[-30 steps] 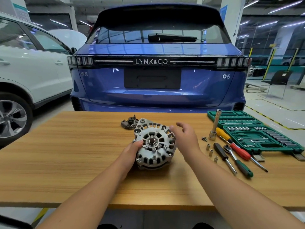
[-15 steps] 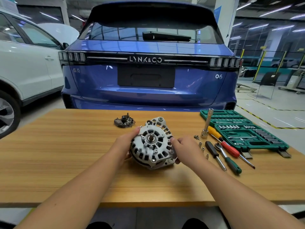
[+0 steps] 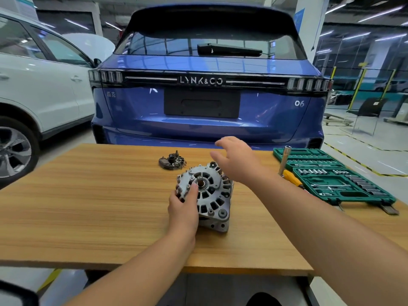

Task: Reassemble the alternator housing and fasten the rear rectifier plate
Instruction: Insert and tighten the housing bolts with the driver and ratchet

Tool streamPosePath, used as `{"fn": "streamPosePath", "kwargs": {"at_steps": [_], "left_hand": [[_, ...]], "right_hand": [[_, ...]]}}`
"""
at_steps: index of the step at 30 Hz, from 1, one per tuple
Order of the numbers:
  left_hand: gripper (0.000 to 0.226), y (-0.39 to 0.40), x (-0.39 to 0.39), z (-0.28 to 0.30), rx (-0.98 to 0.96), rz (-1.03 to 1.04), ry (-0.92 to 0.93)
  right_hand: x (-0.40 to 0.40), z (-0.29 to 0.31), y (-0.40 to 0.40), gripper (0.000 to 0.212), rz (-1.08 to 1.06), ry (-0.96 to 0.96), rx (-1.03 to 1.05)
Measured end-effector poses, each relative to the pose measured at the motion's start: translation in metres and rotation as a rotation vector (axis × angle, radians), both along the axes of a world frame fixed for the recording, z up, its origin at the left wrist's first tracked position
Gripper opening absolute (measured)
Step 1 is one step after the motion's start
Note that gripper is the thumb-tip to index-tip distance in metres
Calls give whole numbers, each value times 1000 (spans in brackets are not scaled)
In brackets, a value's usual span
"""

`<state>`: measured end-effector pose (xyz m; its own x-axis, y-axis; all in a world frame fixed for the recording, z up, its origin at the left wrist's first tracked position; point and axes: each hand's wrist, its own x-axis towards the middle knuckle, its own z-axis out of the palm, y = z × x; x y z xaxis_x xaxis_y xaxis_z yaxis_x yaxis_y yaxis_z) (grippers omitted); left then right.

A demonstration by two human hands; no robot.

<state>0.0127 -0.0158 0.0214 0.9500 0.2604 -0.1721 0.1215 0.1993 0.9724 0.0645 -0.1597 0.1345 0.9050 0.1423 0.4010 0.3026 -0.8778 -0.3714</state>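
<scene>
Alternator point(image 3: 209, 195) stands tilted on the table point(image 3: 88, 206), gripped at its near-left edge by the left hand point(image 3: 183, 208). Right hand point(image 3: 238, 162) hovers above it, fingers loose, holding nothing. Rectifier plate point(image 3: 172, 161) lies just behind.

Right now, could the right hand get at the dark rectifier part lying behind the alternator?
Probably yes: the right hand is open and raised above the table, and the rectifier part lies uncovered to its left, apart from the alternator.
</scene>
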Motion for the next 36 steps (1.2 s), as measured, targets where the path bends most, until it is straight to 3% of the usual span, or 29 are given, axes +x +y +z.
{"fn": "streamPosePath", "kwargs": {"at_steps": [2,4,7,11,16,20,24,30,36], "left_hand": [[76,0,0,-2,16,14,-8],[70,4,3,-4,52,14,-24],[62,13,11,-2,107,-3,-43],[48,27,28,11,131,-50,-70],[44,35,49,33,10,-212,109],[44,37,61,36,-47,-307,174],[37,36,67,26,-7,-332,135],[40,39,73,27,57,-367,118],[32,41,70,30,94,-315,100]], "right_hand": [[8,-7,12,54,59,196,-161],[13,-20,18,55,65,244,-286],[18,-27,18,53,-20,176,-311],[22,-26,11,49,-119,275,-271],[17,-33,-4,36,-155,401,-253],[14,-42,-10,40,-259,516,259],[8,-50,-13,44,-278,657,530],[2,-64,-9,61,-300,584,597],[6,-59,-7,63,-282,551,603]]}}
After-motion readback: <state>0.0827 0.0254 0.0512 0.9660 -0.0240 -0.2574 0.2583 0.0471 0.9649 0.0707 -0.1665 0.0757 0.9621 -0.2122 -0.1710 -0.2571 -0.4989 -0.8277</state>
